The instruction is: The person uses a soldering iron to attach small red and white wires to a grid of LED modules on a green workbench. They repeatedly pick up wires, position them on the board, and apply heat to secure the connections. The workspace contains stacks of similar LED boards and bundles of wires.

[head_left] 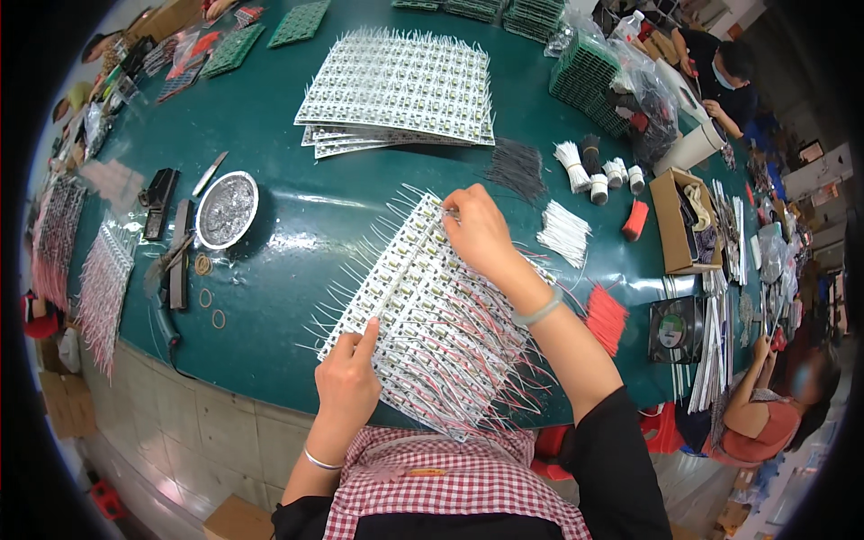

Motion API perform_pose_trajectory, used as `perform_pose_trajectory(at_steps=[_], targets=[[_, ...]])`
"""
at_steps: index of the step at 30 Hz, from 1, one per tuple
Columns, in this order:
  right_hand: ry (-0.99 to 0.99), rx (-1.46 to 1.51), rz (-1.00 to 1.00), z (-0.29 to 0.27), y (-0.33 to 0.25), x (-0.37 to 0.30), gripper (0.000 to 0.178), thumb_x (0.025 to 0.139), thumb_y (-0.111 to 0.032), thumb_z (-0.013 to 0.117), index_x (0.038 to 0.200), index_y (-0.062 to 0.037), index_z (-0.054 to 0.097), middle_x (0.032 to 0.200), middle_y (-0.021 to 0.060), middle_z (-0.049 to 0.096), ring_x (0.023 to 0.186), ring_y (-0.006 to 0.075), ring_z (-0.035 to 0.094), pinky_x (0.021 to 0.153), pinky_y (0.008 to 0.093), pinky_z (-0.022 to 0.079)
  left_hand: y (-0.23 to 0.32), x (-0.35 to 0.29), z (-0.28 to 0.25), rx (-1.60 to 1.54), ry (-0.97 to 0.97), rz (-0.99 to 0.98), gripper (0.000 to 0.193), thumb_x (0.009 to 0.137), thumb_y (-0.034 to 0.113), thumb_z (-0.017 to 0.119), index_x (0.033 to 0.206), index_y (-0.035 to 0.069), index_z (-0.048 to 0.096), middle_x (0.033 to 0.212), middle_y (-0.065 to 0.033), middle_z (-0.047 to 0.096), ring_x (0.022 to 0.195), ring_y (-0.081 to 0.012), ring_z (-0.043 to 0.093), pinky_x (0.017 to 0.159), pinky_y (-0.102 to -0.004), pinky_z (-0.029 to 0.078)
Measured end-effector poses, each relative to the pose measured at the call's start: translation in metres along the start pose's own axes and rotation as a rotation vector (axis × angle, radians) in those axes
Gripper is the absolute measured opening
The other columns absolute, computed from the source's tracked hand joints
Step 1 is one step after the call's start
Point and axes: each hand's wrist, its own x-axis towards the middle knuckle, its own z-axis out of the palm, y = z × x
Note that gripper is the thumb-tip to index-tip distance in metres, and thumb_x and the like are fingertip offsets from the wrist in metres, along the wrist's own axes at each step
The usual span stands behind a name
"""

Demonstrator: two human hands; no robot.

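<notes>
On the counter (279, 355), directly before the wearer, a white circuit-board panel (405, 279) bristling with thin wires is laid askew, its left edge run from 1 o'clock to 7; which side is longer cannot be told under the wires and forearm. The far corner is reached by the right hand (479, 229), its thumb and index finger drawn together there; whether a wire is clamped cannot be told. From those fingers, most of the panel is spread toward 6 o'clock. At its 9 o'clock side, the surface is touched by the extended index fingertip of the left hand (346, 382), the other fingers curled. The far corner is nearer to the right hand. A stack of similar panels (396, 81) is set at 12 o'clock, red wires (606, 319) at 3.
</notes>
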Motion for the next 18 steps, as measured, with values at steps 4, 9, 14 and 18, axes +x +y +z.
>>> perform_pose_trajectory(at_steps=[4, 9, 14, 18], targets=[[-0.056, -0.149, -0.007, 0.010, -0.016, 0.010, 0.015, 0.082, -0.002, 0.063, 0.096, 0.0045, 0.061, 0.103, 0.0181, 0.055, 0.101, 0.0360, 0.059, 0.079, 0.0445, 0.055, -0.005, -0.005, 0.001, -0.009, 0.008, -0.019, 0.057, 0.068, -0.010, 0.061, 0.123, 0.005, 0.067, 0.087, -0.0086, 0.063, 0.067, -0.0247, 0.063, 0.056, -0.0355, 0.051], [-0.010, -0.306, -0.045, 0.023, -0.027, 0.012, 0.017, 0.078, 0.001, 0.062, 0.094, 0.0023, 0.062, 0.101, 0.0172, 0.056, 0.098, 0.0334, 0.061, 0.073, 0.0430, 0.058, -0.007, -0.005, -0.004, 0.016, -0.007, -0.034, 0.057, 0.069, -0.010, 0.061, 0.123, 0.005, 0.067, 0.087, -0.0093, 0.063, 0.067, -0.0257, 0.063, 0.056, -0.0359, 0.050], [-0.036, -0.343, -0.008, 0.022, -0.023, 0.014, 0.015, 0.077, -0.001, 0.064, 0.090, 0.0030, 0.066, 0.098, 0.0181, 0.059, 0.091, 0.0326, 0.065, 0.071, 0.0425, 0.058, 0.000, -0.003, 0.001, -0.017, -0.025, -0.030, 0.058, 0.070, -0.011, 0.060, 0.125, 0.005, 0.066, 0.088, -0.0105, 0.062, 0.069, -0.0268, 0.063, 0.057, -0.0357, 0.050], [-0.038, -0.277, 0.033, 0.022, -0.012, 0.015, 0.015, 0.076, 0.000, 0.064, 0.090, 0.0041, 0.065, 0.099, 0.0210, 0.060, 0.092, 0.0347, 0.066, 0.074, 0.0443, 0.058, -0.001, -0.003, 0.010, -0.045, -0.043, -0.027, 0.057, 0.071, -0.012, 0.059, 0.126, 0.004, 0.065, 0.089, -0.0118, 0.062, 0.070, -0.0273, 0.063, 0.058, -0.0362, 0.050]])
